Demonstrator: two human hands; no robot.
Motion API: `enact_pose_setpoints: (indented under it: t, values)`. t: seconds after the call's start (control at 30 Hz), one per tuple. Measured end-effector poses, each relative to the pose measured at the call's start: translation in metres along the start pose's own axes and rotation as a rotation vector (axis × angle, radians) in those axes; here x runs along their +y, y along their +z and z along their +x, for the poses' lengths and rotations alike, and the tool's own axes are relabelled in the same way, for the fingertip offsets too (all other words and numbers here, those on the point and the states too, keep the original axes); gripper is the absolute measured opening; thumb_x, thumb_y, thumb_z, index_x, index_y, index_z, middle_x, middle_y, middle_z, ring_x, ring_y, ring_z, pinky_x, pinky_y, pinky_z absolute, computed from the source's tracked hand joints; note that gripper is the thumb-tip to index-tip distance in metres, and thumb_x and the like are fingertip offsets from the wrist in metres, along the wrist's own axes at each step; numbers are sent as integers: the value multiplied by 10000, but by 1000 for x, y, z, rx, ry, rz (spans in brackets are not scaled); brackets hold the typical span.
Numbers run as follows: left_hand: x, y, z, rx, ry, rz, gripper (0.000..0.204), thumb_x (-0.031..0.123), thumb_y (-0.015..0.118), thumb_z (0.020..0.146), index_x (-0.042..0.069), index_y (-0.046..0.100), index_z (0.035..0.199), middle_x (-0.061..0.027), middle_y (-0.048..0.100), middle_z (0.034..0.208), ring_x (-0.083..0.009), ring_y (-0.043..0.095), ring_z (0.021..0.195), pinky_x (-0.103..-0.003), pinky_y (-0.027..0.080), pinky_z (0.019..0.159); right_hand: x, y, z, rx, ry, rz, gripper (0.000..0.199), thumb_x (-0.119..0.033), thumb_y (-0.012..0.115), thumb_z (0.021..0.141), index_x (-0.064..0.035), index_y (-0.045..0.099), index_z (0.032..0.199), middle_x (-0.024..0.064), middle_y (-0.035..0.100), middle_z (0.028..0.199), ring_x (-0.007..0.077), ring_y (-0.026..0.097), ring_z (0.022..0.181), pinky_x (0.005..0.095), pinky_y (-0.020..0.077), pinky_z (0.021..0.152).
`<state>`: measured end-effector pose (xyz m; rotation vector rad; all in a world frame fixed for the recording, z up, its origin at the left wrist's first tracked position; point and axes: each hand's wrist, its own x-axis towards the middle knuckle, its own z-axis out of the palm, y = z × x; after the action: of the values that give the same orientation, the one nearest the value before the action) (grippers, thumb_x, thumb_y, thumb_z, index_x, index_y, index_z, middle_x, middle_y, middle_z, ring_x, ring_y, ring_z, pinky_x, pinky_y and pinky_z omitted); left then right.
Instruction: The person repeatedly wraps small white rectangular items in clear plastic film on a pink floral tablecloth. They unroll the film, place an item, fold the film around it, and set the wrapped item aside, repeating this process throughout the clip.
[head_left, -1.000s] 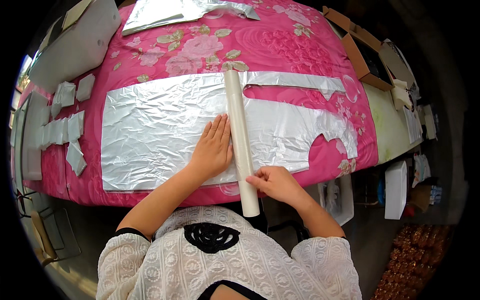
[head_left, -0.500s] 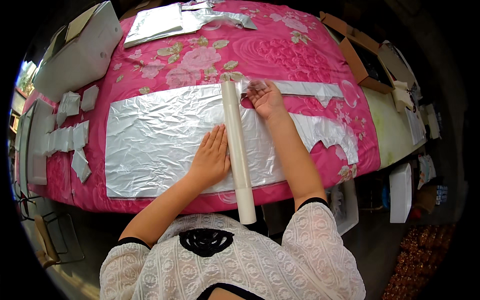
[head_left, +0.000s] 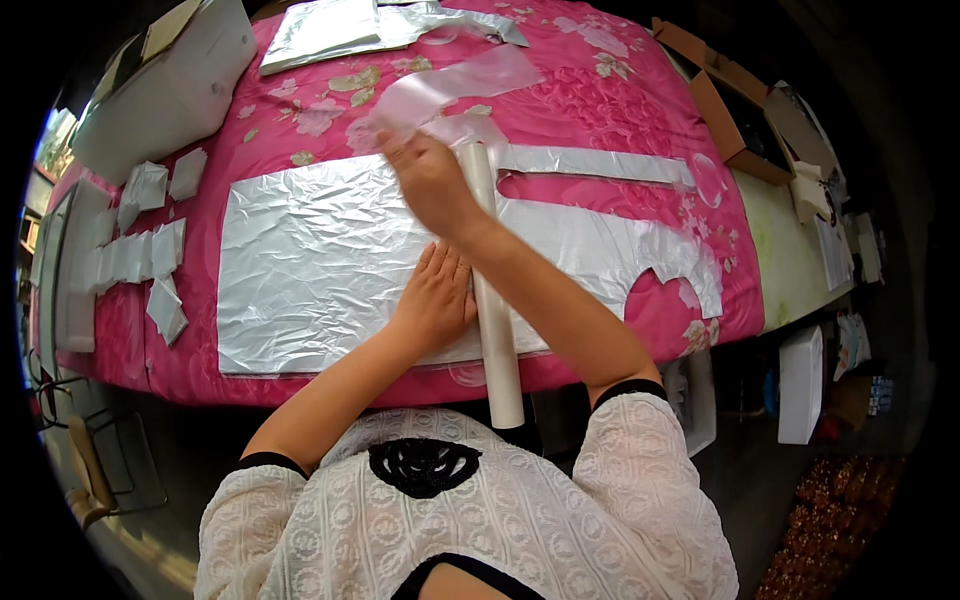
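The left hand [head_left: 437, 300] lies flat, fingers spread and gripping nothing, on the large silver foil sheet [head_left: 320, 260] that covers the pink floral quilt [head_left: 600, 100], its fingertips just beside the long white roll [head_left: 490, 300]. The roll runs from about 12 o'clock of that hand down past the table's near edge toward 6 o'clock. The right hand [head_left: 430, 185] is raised over the roll's far end, fingers closed on the loose end of a clear plastic film [head_left: 455, 85] that billows up toward 12 o'clock. The step in hand looks like drawing film off the roll over the foil, and the next move likely calls for the flat hand to pin foil and roll steady while the film is pulled taut and laid without creases. At 9 o'clock small cut foil pieces [head_left: 150, 250] lie in a loose cluster beside a flat white board; at 11 o'clock stands a large white box [head_left: 170, 90] with tan card on top; at 12 o'clock more foil sheets [head_left: 330, 25] lie; at 2 o'clock sit open brown cardboard trays [head_left: 730, 110]; at 4 o'clock a white rectangular packet [head_left: 800, 385] stands below the table edge
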<state>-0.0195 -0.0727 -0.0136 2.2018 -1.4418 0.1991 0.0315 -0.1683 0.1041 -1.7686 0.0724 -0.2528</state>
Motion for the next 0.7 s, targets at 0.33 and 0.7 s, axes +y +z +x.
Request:
enact_pose_setpoints:
  t: [0.33, 0.7]
  values:
    - [-23, -23, -7, 9, 82, -23, 662, 131, 526, 774, -68, 285, 1358, -219, 274, 1431, -342, 217, 1360, -458, 197, 1102, -1, 115, -34, -504, -171, -10, 493, -350, 484, 913, 41, 518, 1211, 210, 542, 1228, 326, 512, 1152, 340, 382, 979]
    - [-56, -29, 16, 124, -190, -56, 612, 239, 558, 860, -33, 315, 1351, -203, 306, 1421, -340, 258, 1335, -435, 199, 1097, 56, -117, -147, -365, -450, -951, 503, -356, 518, 870, -70, 479, 1282, 123, 440, 1355, 318, 366, 1286, 451, 286, 1049]
